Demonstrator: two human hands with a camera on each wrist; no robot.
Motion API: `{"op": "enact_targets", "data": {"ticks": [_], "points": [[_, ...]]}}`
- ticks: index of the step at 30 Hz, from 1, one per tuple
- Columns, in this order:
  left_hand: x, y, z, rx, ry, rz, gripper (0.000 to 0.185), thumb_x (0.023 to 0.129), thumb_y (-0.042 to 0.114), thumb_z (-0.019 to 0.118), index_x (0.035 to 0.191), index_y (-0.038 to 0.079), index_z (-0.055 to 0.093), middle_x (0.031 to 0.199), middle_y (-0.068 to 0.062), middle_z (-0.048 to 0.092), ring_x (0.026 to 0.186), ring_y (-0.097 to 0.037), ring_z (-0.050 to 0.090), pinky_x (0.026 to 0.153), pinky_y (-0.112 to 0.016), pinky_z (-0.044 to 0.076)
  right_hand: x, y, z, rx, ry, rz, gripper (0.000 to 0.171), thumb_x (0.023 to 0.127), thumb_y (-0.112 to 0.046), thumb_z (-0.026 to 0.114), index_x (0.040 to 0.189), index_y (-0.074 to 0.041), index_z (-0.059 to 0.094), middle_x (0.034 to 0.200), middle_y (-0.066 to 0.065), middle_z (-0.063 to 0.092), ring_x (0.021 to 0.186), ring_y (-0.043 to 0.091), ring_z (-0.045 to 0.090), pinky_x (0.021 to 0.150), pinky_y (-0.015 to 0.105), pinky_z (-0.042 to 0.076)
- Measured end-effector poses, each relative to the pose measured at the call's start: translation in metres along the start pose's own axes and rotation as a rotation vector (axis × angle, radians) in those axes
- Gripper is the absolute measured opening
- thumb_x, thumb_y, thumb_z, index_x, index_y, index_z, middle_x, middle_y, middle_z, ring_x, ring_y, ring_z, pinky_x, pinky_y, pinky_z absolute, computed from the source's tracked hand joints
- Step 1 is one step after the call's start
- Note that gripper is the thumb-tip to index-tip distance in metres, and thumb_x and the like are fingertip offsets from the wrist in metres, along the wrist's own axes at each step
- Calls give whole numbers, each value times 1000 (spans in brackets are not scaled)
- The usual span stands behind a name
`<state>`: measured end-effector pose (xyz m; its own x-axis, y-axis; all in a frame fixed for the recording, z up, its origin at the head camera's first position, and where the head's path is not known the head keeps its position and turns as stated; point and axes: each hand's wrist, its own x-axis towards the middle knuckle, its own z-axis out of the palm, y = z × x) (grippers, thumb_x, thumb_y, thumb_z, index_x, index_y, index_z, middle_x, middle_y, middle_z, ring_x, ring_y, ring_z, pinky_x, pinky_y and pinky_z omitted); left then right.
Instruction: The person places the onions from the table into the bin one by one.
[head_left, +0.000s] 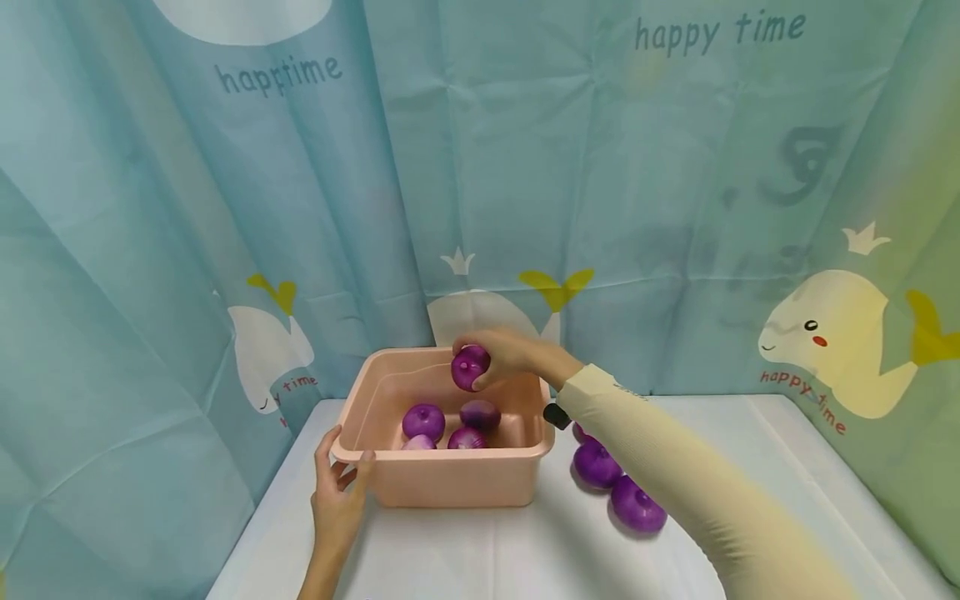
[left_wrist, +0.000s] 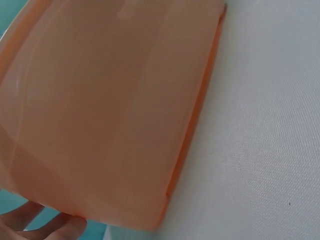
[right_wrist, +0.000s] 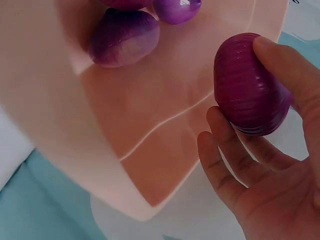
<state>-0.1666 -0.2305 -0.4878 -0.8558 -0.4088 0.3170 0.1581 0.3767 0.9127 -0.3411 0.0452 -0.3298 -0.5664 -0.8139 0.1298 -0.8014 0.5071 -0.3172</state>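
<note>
My right hand point(head_left: 508, 354) grips a purple onion point(head_left: 469, 368) over the back part of a pink plastic basin point(head_left: 453, 485). In the right wrist view, the thumb lies on one side of this onion point(right_wrist: 247, 87) and the fingers support the other. My left hand point(head_left: 339, 493) holds the basin's front left corner, its thumb at the front rim and its fingers along the left side. Several onions lie inside, among them a round purple one point(head_left: 423, 422) and a darker one point(head_left: 480, 415). The front wall partly hides the nearest ones.
To the basin's right, two purple onions point(head_left: 638, 505) show on the white table point(head_left: 465, 554), and part of another shows beside the right sleeve point(head_left: 675, 467). A blue-green curtain point(head_left: 510, 167) with whale prints hangs behind and at the sides.
</note>
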Motion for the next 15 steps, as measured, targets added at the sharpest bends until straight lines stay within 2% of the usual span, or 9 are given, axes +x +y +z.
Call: {"op": "enact_targets", "data": {"ticks": [15], "points": [[-1,1,-1,6,14,5,65,102,28,67,158,29,35,154,-14,48,107,15,53,88,-8,46,5,-4,10,34,-44,50,54,81,-17,89,127,-14,62,118,4,66,109,22,61,95,33,53]]}}
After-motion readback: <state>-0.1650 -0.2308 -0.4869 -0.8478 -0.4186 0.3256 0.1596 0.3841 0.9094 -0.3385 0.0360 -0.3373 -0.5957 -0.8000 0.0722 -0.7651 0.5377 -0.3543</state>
